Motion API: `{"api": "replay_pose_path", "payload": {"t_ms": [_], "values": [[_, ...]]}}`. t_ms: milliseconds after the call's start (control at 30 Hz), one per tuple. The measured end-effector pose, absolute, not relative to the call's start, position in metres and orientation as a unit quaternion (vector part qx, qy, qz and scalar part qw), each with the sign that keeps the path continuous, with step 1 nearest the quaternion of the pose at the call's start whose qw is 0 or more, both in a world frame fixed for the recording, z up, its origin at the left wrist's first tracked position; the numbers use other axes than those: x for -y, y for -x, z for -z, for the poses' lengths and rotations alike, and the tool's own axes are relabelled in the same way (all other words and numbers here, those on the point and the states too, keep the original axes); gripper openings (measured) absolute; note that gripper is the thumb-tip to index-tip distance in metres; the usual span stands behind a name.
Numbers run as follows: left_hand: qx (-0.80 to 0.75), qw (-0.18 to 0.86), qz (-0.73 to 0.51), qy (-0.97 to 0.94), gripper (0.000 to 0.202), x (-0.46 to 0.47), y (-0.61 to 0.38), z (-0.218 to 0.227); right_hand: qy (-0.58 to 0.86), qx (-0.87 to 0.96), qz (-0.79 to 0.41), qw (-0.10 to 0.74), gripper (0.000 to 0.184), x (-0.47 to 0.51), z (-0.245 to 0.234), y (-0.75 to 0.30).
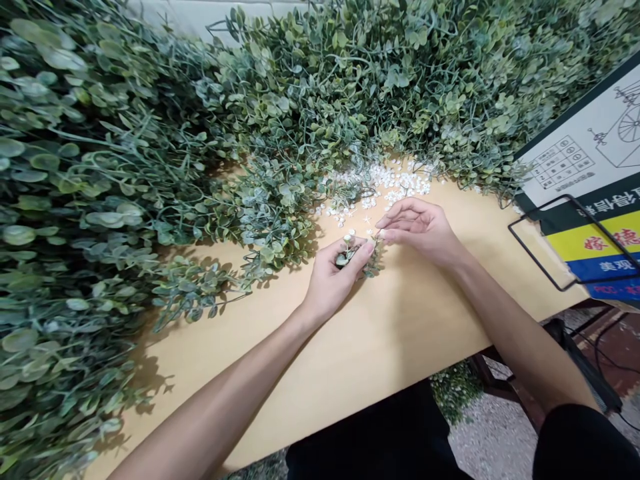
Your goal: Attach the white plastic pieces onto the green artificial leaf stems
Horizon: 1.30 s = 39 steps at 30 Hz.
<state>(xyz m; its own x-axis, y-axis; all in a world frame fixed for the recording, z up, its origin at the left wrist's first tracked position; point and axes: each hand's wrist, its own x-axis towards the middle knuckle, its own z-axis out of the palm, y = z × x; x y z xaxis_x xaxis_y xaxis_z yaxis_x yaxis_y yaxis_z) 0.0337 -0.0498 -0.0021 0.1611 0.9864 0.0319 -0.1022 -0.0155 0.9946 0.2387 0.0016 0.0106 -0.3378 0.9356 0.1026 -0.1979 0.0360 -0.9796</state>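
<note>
My left hand is closed round an artificial leafy sprig, whose green leaves stick out past the fingers. Small white flowers sit on its tips. Close on the right, my right hand has its thumb and forefinger together at one white flower by the sprig's tip. Its other fingers are loosely curled. Just beyond both hands lies a scatter of small white plastic flowers on the wooden table.
Piles of artificial greenery line the back and left of the table. One loose branch reaches toward the middle. On the right stand a printed cardboard box and a black wire frame. More greenery lies below the table edge.
</note>
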Motion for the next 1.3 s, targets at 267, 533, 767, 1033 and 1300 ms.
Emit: {"api": "replay_pose_path", "payload": {"t_ms": [267,533,767,1033,1300], "values": [[-0.448,0.56,-0.492,-0.494,0.033,0.0521,-0.0343,0.0013,0.328,0.551,-0.62,0.452,0.033,-0.003,-0.009,-0.2393],[-0.436,0.55,-0.483,-0.524,0.035,0.0513,-0.0327,-0.0002,0.32,0.562,-0.623,0.439,0.03,-0.0016,-0.0076,-0.2373],[-0.44,0.539,-0.485,-0.53,0.035,0.0519,-0.0334,-0.0017,0.32,0.565,-0.622,0.438,0.028,-0.0013,-0.0074,-0.2373],[-0.436,0.536,-0.495,-0.527,0.03,0.0511,-0.033,0.0028,0.318,0.554,-0.63,0.442,0.023,-0.0003,-0.0073,-0.2346],[-0.435,0.533,-0.503,-0.523,0.029,0.0519,-0.034,0.0026,0.314,0.547,-0.634,0.447,0.024,-0.0006,-0.0054,-0.2346]]}}
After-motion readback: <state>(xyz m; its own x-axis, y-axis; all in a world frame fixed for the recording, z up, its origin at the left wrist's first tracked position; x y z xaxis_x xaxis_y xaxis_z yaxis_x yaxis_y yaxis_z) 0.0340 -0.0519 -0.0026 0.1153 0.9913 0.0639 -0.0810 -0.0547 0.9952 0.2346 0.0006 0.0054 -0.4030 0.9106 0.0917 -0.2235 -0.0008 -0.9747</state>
